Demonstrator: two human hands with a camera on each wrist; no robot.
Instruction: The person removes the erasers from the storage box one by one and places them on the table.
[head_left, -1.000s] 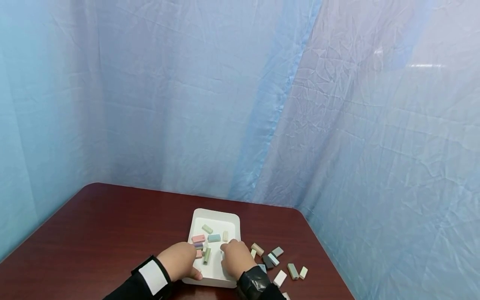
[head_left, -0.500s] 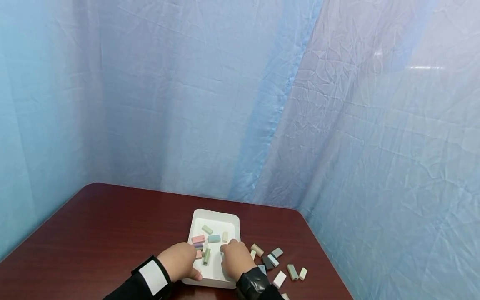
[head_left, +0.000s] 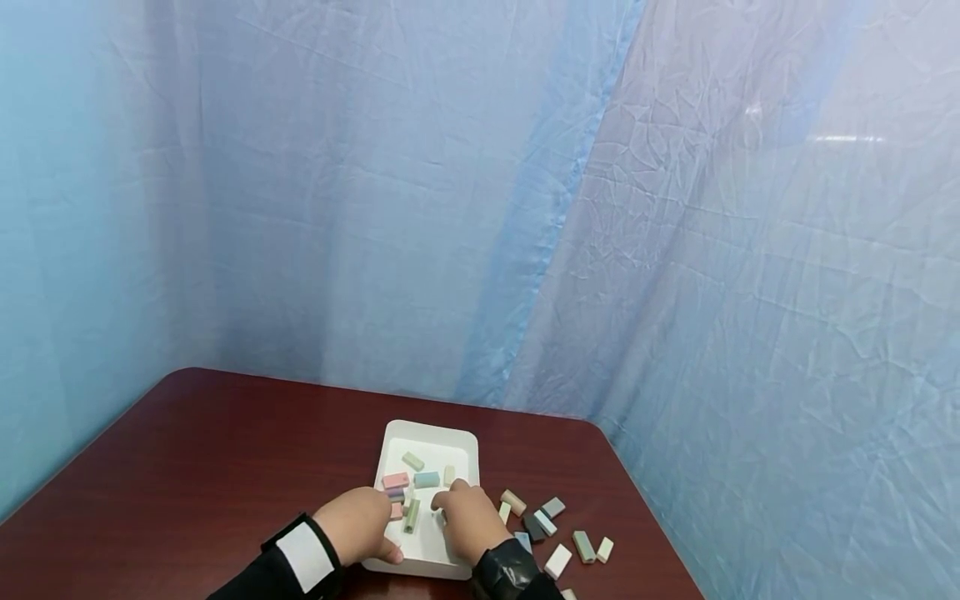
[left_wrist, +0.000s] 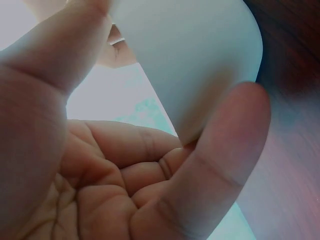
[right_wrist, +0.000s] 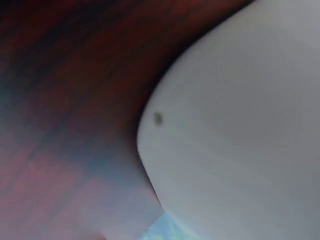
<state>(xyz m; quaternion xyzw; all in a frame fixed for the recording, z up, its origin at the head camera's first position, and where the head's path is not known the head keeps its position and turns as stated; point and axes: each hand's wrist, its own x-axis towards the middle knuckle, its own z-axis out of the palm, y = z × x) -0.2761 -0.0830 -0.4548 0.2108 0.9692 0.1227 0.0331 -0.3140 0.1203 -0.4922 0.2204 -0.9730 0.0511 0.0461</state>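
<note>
A white tray (head_left: pixel 432 432) lies on a dark red table (head_left: pixel 225 450) and holds several pastel blocks, among them a pink block (head_left: pixel 395 481), a blue block (head_left: pixel 427 479) and a long green block (head_left: pixel 412 515). My left hand (head_left: pixel 360 525) grips the tray's near left corner. In the left wrist view, the thumb and fingers of that left hand (left_wrist: pixel 125 175) curl round the tray's wall (left_wrist: pixel 190 60). My right hand (head_left: pixel 465 517) hovers over the tray's right side, fingers bent inward toward the green block. Its fingertips are too small to show whether they hold anything. The right wrist view shows only the tray's corner (right_wrist: pixel 240 125).
Several loose blocks lie on the table right of the tray: a tan block (head_left: pixel 513 502), a grey block (head_left: pixel 553 507), a dark block (head_left: pixel 534 527), a white block (head_left: pixel 557 561). Wrinkled blue curtain surrounds the table. The table's right edge (head_left: pixel 645 508) runs close to the blocks.
My right hand's fingers have crept a little left, further over the tray's inside. My left hand has kept its grip on the tray corner.
</note>
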